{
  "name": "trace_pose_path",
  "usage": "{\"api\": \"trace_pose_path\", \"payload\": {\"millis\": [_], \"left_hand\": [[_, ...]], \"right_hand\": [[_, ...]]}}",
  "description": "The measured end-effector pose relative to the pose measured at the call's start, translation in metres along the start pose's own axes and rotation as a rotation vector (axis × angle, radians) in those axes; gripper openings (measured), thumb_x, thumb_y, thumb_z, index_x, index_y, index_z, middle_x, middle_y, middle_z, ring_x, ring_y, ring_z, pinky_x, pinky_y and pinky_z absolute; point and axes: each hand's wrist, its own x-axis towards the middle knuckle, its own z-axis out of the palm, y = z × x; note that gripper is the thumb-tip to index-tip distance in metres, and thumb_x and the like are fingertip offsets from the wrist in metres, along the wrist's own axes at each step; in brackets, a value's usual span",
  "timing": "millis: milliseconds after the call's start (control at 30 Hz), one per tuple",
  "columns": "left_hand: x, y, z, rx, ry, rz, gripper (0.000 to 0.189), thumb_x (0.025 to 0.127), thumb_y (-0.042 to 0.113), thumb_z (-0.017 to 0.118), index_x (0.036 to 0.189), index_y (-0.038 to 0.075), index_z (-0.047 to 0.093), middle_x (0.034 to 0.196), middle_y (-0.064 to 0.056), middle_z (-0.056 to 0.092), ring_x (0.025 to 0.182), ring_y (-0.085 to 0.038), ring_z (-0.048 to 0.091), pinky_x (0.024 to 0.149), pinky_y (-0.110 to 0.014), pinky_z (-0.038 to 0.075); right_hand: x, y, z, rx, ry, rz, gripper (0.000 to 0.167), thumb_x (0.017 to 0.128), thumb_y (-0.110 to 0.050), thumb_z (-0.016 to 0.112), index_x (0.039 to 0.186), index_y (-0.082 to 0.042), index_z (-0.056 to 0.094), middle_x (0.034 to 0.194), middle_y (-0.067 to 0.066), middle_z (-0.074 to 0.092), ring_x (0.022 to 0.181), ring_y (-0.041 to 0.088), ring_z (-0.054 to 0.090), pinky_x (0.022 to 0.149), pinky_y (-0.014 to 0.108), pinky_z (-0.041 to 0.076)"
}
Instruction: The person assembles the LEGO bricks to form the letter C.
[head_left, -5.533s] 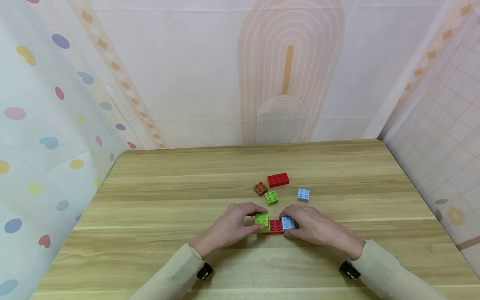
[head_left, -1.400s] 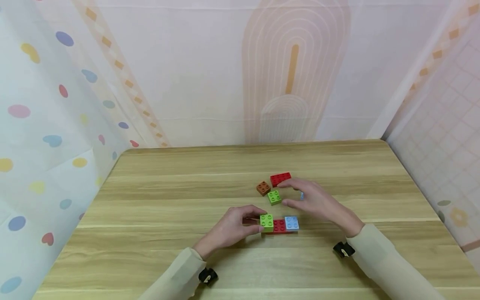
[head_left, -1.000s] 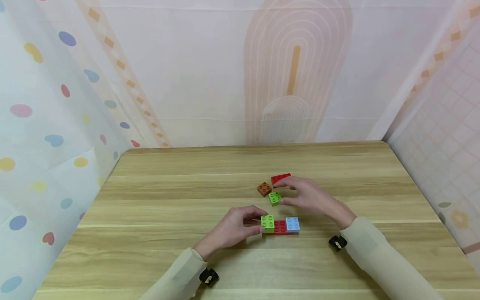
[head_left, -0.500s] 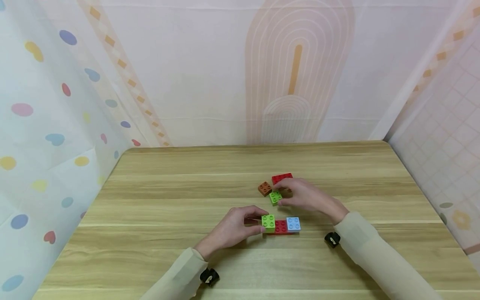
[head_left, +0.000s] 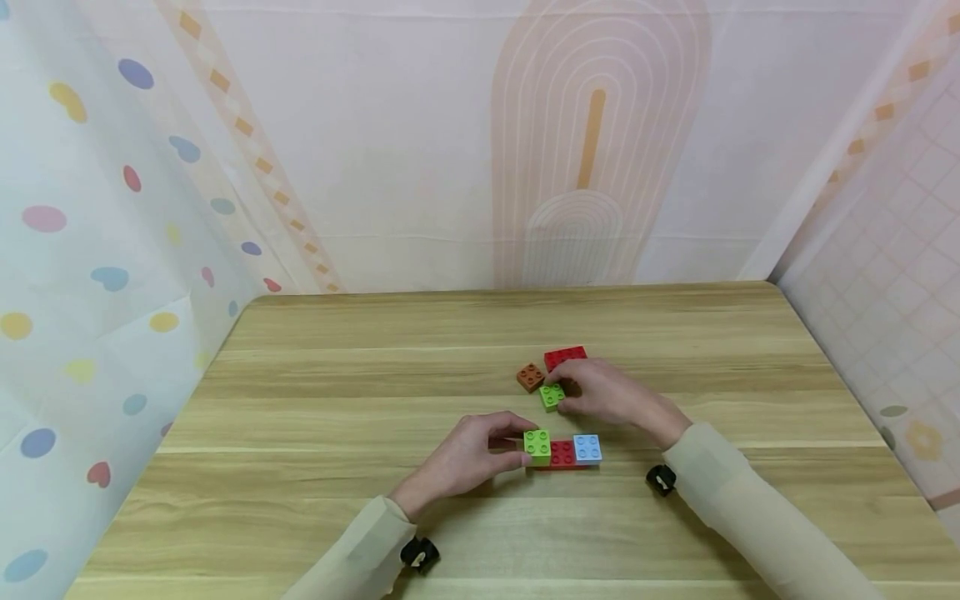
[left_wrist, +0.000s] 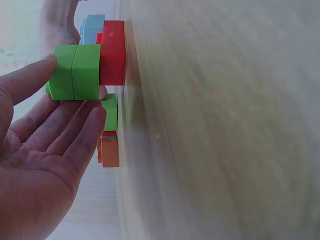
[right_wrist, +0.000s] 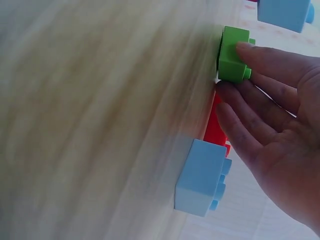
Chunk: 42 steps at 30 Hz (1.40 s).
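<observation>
My left hand (head_left: 468, 454) pinches a stack of two green toy building bricks (left_wrist: 75, 72) between thumb and fingers. The stack sits on the left end of a long red brick (head_left: 562, 455), which bears a light blue brick (head_left: 587, 448) on its right end. Farther back, my right hand (head_left: 609, 392) has thumb and index finger on opposite sides of a loose green brick (head_left: 551, 397), which rests on the table. In the right wrist view, the thumb presses against this green brick (right_wrist: 233, 54), while the other fingers are partly behind it.
A brown brick (head_left: 530, 377) lies just left of the loose green one. Behind it is another red brick (head_left: 565, 357), partly covered by my right hand. A loose light blue brick (right_wrist: 200, 177) shows in the right wrist view; the hand hides it in the head view.
My right hand has left the light blue brick on the assembly, reached away and closed its fingers on the loose green brick. My left hand has stayed at the green stack.
</observation>
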Motion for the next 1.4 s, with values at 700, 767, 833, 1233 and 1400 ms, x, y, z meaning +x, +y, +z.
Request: {"api": "trace_pose_path", "payload": {"millis": [700,767,833,1233,1400], "left_hand": [[-0.002,0.001,-0.001,0.017,-0.003,-0.001,0.035,0.091,0.018,0.074,0.124,0.015,0.066,0.119,0.005,0.067,0.108,-0.009,0.064,0.094,-0.028,0.051],[-0.002,0.001,-0.001,0.014,-0.006,-0.001,0.035,0.091,0.018,0.074,0.124,0.015,0.066,0.119,0.004,0.067,0.109,-0.01,0.063,0.095,-0.029,0.051],[-0.001,0.0,-0.001,0.008,-0.01,-0.003,0.035,0.091,0.017,0.074,0.125,0.015,0.065,0.12,0.004,0.067,0.109,-0.01,0.063,0.095,-0.029,0.051],[-0.002,-0.001,-0.002,-0.023,-0.006,-0.013,0.038,0.09,0.015,0.074,0.127,0.016,0.064,0.123,0.003,0.066,0.111,-0.011,0.063,0.096,-0.031,0.051],[-0.003,-0.002,-0.002,-0.037,-0.003,-0.003,0.038,0.09,0.014,0.074,0.127,0.017,0.064,0.124,0.004,0.065,0.112,-0.012,0.063,0.096,-0.031,0.051]], "right_hand": [[-0.03,-0.01,-0.012,0.042,0.121,-0.104,0.036,0.093,-0.019,0.072,0.127,-0.009,0.066,0.125,0.004,0.065,0.106,0.021,0.062,0.091,0.042,0.053],[-0.033,-0.012,-0.012,0.039,0.133,-0.121,0.037,0.093,-0.019,0.072,0.128,-0.009,0.066,0.126,0.005,0.064,0.107,0.021,0.061,0.091,0.043,0.053],[-0.035,-0.012,-0.012,0.037,0.146,-0.141,0.037,0.093,-0.018,0.072,0.129,-0.009,0.066,0.126,0.006,0.064,0.108,0.022,0.061,0.091,0.044,0.053],[-0.047,-0.019,-0.011,0.085,0.196,-0.183,0.038,0.091,-0.017,0.074,0.127,-0.01,0.066,0.125,0.003,0.066,0.11,0.021,0.062,0.092,0.046,0.053],[-0.05,-0.023,-0.01,0.085,0.207,-0.222,0.038,0.09,-0.014,0.075,0.126,-0.01,0.066,0.124,0.005,0.066,0.11,0.021,0.062,0.091,0.046,0.053]]}}
